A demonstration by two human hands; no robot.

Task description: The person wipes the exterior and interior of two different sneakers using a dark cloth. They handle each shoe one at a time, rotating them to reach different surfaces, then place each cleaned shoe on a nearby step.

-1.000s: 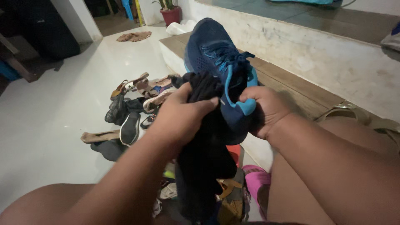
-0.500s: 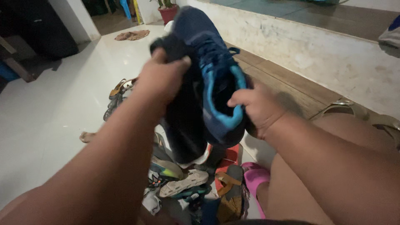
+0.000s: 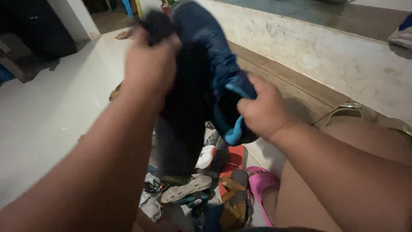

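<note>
The dark blue mesh running shoe with light blue heel lining [image 3: 214, 64] is held in the air in front of the person, above a pile of footwear, with its toe pointing up and away and its heel toward the viewer. The right hand [image 3: 262, 109] grips the heel, fingers closed around the light blue collar. The left hand [image 3: 150, 64] is closed around a bunched black cloth [image 3: 184, 116], which hangs down along the side of the shoe and touches it near the toe. The step in hand appears to be rubbing the upper of the shoe with the cloth; motion blur prevents a reading of the exact contact area. A further stroke would call for a firm hold on the heel and a cloth path along the upper. Below the shoe lie mixed sandals and sneakers, including a grey sandal [image 3: 186, 189], a red and brown strapped sandal [image 3: 234, 180] and a pink slipper [image 3: 264, 182]. A brown step [image 3: 296, 92] and a stained concrete wall [image 3: 334, 56] bound the right side. Open white tiled floor [image 3: 47, 111] lies to the left.
</note>
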